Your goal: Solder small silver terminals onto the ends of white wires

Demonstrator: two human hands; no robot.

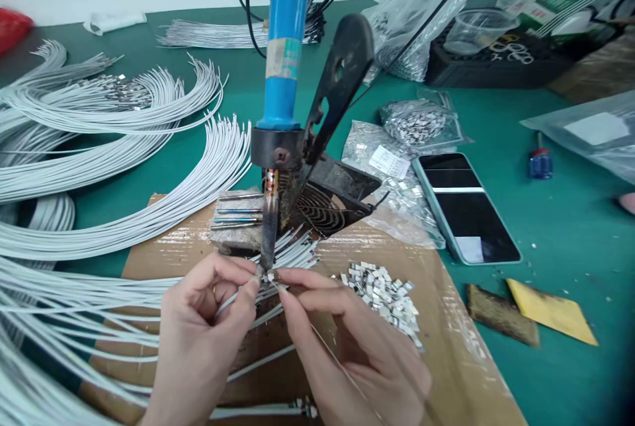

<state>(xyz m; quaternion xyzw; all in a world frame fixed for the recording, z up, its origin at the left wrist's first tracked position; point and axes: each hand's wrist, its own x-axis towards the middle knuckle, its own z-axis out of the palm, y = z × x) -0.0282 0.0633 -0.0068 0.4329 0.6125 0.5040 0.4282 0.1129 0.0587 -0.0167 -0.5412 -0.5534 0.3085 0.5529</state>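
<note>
A blue-handled soldering iron (280,102) is clamped upright in a black stand (337,75), its tip pointing down between my hands. My left hand (203,327) is closed, pinching a white cable (227,303) just left of the tip. My right hand (347,340) pinches a thin solder wire (333,354), which trails down toward the bottom edge. A small silvery connector (269,276) lies at the tip between both sets of fingertips; which fingers grip it is partly hidden. Beside my right hand is a pile of small white-and-metal connectors (381,294) on cardboard (446,360).
Bundles of white cables (188,214) fill the left side and run beneath my hands. A small fan (322,204) stands behind the iron. To the right are a phone (469,208), bags of connectors (417,120), a yellow sponge (553,310) and a small screwdriver (540,163).
</note>
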